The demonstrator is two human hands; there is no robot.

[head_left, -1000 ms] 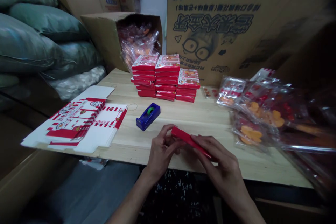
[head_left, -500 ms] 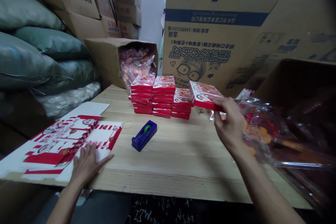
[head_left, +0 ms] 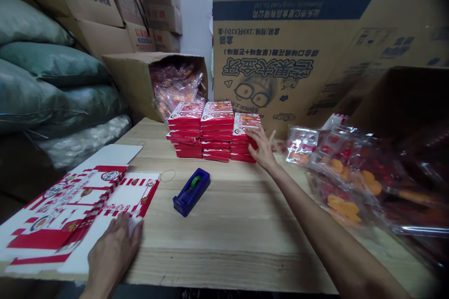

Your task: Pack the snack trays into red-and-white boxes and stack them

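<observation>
Your right hand (head_left: pixel 261 147) is centre frame, arm stretched out, fingers spread and flat against the rightmost stack of slim glossy red boxes (head_left: pixel 242 131), gripping nothing. Your left hand (head_left: pixel 112 252), lower left, lies palm-down, open, on the flat red-and-white card blanks (head_left: pixel 70 205). Blue plastic tape dispenser (head_left: pixel 191 190) sits between, on the wood-grain table (head_left: pixel 238 233).

We logged pale matt wood grain on the table (head_left: pixel 228 243), glossy printed card on the red boxes (head_left: pixel 217 126) and flat blanks (head_left: pixel 80 205), smooth plastic tape dispenser (head_left: pixel 191 191), crinkly clear plastic bags (head_left: pixel 351 168), matt brown cardboard cartons (head_left: pixel 280 56).
</observation>
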